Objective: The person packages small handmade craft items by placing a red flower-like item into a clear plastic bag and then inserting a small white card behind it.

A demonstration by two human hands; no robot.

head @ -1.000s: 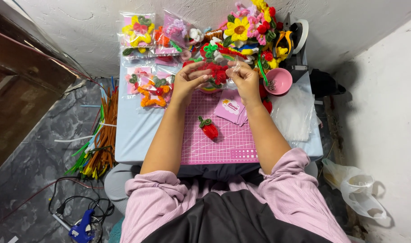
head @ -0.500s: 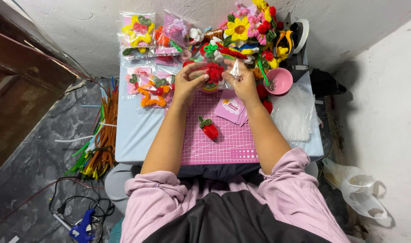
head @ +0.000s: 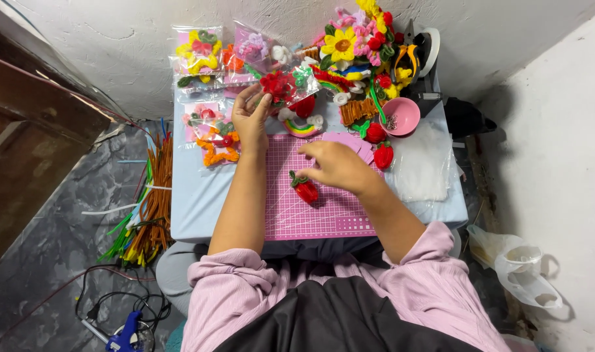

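Observation:
My left hand point(head: 250, 119) holds up a clear plastic bag with a red pipe-cleaner flower point(head: 281, 87) inside, near the back of the small table. My right hand point(head: 337, 168) rests low over the pink cutting mat point(head: 323, 212), fingers spread and holding nothing, its fingertips next to a red pipe-cleaner strawberry point(head: 304, 189) lying on the mat. Pink paper cards point(head: 349, 141) lie just beyond that hand.
Bagged flowers point(head: 199, 49) lie at the back left, and a pile of colourful pipe-cleaner flowers point(head: 356, 45) at the back right beside a pink bowl point(head: 401, 116). A plastic sheet point(head: 422, 163) covers the right side. Loose pipe cleaners point(head: 147, 208) and a blue glue gun point(head: 125, 332) lie on the floor.
Both hands were together on the bagged red flower. Now my left hand lifts it toward the back while my right hand has let go and dropped to the mat by the strawberry.

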